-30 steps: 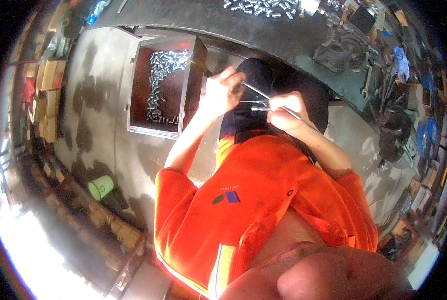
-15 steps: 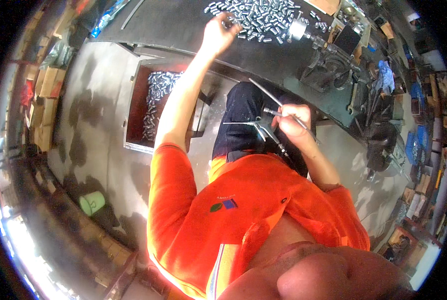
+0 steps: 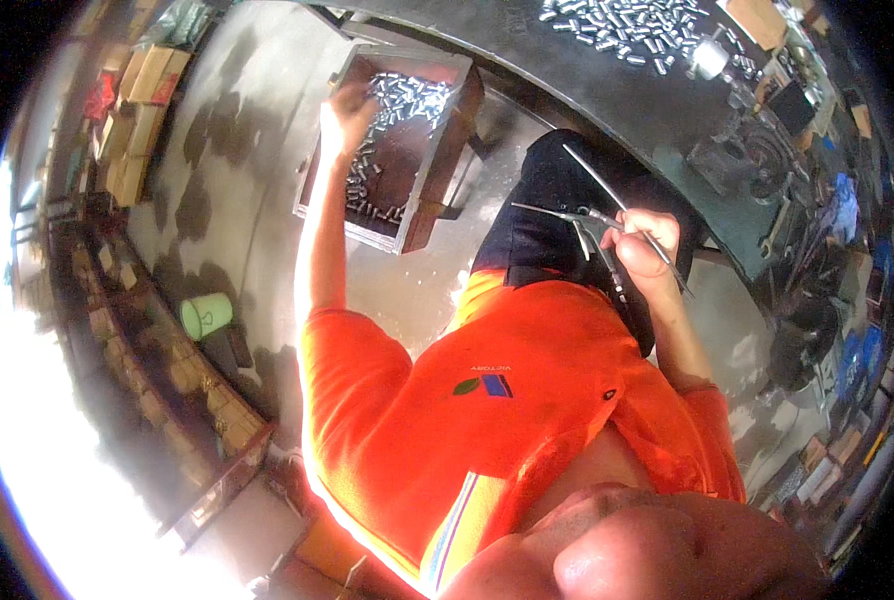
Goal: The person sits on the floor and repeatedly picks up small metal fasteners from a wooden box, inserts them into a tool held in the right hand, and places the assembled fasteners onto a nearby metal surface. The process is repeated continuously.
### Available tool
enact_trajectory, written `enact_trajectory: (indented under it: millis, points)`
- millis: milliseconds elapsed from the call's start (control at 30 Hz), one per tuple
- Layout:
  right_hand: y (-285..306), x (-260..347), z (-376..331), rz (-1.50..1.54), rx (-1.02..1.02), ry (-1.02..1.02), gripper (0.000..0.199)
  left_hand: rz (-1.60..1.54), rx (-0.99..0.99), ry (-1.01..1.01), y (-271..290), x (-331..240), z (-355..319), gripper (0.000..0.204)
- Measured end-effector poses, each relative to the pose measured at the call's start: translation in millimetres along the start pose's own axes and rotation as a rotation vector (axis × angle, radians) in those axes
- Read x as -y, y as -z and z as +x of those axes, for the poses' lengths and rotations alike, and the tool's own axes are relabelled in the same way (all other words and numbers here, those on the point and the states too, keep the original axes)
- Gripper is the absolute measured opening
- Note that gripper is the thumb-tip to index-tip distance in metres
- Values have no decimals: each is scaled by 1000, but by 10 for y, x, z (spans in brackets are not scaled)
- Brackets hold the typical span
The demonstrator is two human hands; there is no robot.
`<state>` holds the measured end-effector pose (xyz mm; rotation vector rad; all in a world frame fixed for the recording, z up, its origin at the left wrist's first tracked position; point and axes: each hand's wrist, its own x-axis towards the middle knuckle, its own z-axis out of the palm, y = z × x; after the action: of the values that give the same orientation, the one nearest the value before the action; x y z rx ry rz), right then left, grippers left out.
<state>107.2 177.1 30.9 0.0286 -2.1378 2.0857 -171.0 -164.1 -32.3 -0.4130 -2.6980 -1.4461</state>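
Observation:
My left hand is over the left rim of a wooden box, beside the small shiny metal sleeves inside it. Its fingers are blurred, so whether they hold a piece is unclear. My right hand is closed around a thin metal rod that slants up to the left above my lap. A short metal piece also shows at its fingertips. Across my dark trousers lies an air blow gun with a thin nozzle, just left of the right hand.
A dark workbench runs along the front, with a pile of metal sleeves on it. Further right are a white cylindrical tool head, a wrench and a blue rag. A pale green bucket lies on the floor at left.
My left hand has moved from the sleeve pile on the bench down to the wooden box. The view has turned left; my right hand still grips the rod over my lap.

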Motion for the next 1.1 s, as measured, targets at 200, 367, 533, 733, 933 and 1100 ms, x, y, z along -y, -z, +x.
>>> enact_trajectory:
  millis: [200,367,533,733,933,1100]
  points:
    - [-101,-64,89,61,51,40,24,551,311,288,80,1004,-507,33]
    - [-87,35,95,-20,37,-31,25,902,357,308,-295,1091,-606,33]
    - [-48,-51,42,12,23,-69,25,1046,482,274,-395,1194,-493,30]
    - [-70,-146,14,30,-20,-21,22,1068,459,318,-380,1149,-470,31]
    - [9,-102,-19,-23,-7,-27,23,-34,136,550,-87,1146,-406,26]
    - [-39,-130,25,-136,3,23,24,-916,24,379,-269,-266,-568,22]
